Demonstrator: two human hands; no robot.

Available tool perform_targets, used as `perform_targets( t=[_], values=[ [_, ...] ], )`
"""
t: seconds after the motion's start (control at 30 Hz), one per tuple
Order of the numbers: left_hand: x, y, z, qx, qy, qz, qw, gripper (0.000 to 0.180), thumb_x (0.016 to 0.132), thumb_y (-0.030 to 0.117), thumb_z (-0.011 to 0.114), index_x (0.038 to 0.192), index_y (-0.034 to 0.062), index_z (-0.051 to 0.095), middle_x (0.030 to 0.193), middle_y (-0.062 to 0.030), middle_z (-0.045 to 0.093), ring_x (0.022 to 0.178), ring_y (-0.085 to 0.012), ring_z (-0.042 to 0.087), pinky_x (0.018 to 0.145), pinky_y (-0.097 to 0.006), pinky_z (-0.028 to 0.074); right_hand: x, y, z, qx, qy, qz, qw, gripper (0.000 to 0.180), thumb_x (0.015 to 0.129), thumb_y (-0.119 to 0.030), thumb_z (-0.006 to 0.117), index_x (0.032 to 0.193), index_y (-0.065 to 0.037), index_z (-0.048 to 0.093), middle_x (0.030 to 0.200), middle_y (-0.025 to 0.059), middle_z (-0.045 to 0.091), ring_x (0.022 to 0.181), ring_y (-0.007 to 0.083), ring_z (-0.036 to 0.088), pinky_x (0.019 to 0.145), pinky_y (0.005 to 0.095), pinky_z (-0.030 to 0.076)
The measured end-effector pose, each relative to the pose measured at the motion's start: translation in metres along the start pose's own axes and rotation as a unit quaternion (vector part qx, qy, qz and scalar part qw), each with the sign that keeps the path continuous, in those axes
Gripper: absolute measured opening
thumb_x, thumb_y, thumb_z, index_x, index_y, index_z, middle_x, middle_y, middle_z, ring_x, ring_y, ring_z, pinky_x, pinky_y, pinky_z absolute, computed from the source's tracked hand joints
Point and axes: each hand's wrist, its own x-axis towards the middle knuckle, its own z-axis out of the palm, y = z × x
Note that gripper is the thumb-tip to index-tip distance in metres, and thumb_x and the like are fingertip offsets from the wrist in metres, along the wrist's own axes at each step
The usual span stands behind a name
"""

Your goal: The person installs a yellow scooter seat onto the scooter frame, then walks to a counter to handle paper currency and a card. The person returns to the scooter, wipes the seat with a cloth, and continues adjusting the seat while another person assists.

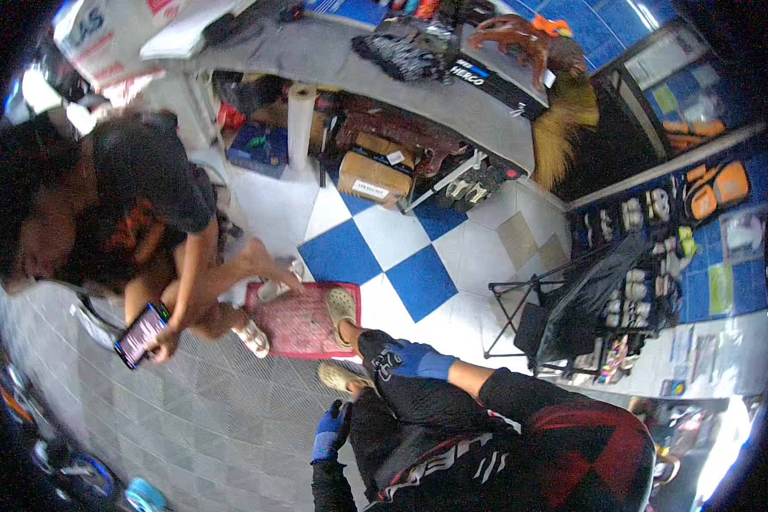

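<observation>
Gripping black garment [418, 427], both gloved hands [414, 360]

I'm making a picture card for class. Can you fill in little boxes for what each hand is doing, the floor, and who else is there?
left hand: blue glove, resting by the dark trousers
right hand: blue glove, lying on the raised knee
feet: beige clogs, one on a red mat
floor: blue and white tiles
other person: seated close by, holding a phone
</observation>
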Motion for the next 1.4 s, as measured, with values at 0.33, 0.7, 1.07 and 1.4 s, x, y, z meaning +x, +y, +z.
perform_targets(
  t=[0.33, 0.7, 1.07, 1.4],
  values=[
    [0.274, 0.301, -0.233, -0.031, 0.206, 0.327, 0.922, 0.025, 0.092, 0.013, 0.058, 0.114, 0.0028, 0.062, 0.097, -0.0158, 0.068, 0.083, -0.0253, 0.066, 0.075, -0.035, 0.052, -0.023, 0.177, -0.266, 0.108, 0.522, -0.080, 0.843, 0.042, 0.090, -0.030, 0.058, 0.126, -0.009, 0.058, 0.125, 0.0169, 0.059, 0.114, 0.0334, 0.056, 0.098, 0.0424, 0.044],
    [0.617, 0.627, -0.291, 0.326, 0.284, 0.539, 0.723, 0.030, 0.085, 0.030, 0.062, 0.109, 0.0114, 0.065, 0.109, -0.0157, 0.063, 0.094, -0.0363, 0.063, 0.083, -0.046, 0.050, 0.060, 0.292, -0.532, -0.043, 0.727, 0.117, 0.675, 0.058, 0.087, -0.035, 0.059, 0.138, -0.012, 0.045, 0.134, 0.0217, 0.049, 0.125, 0.0389, 0.044, 0.106, 0.0492, 0.034],
    [0.715, 0.665, -0.301, 0.496, 0.136, 0.618, 0.595, 0.038, 0.082, 0.026, 0.060, 0.118, 0.0135, 0.061, 0.114, -0.0127, 0.063, 0.094, -0.0327, 0.064, 0.083, -0.044, 0.052, 0.090, 0.323, -0.536, -0.076, 0.736, 0.155, 0.655, 0.059, 0.082, -0.035, 0.059, 0.137, -0.018, 0.046, 0.125, 0.0168, 0.051, 0.114, 0.0374, 0.048, 0.095, 0.0537, 0.037],
    [0.700, 0.692, -0.321, 0.560, 0.168, 0.640, 0.499, 0.042, 0.081, 0.021, 0.063, 0.121, 0.0106, 0.057, 0.116, -0.0123, 0.062, 0.090, -0.0295, 0.065, 0.077, -0.040, 0.054, 0.096, 0.324, -0.537, -0.086, 0.749, 0.197, 0.627, 0.054, 0.086, -0.037, 0.055, 0.138, -0.024, 0.046, 0.109, 0.0128, 0.056, 0.099, 0.0328, 0.052, 0.084, 0.0498, 0.041]
  ],
)
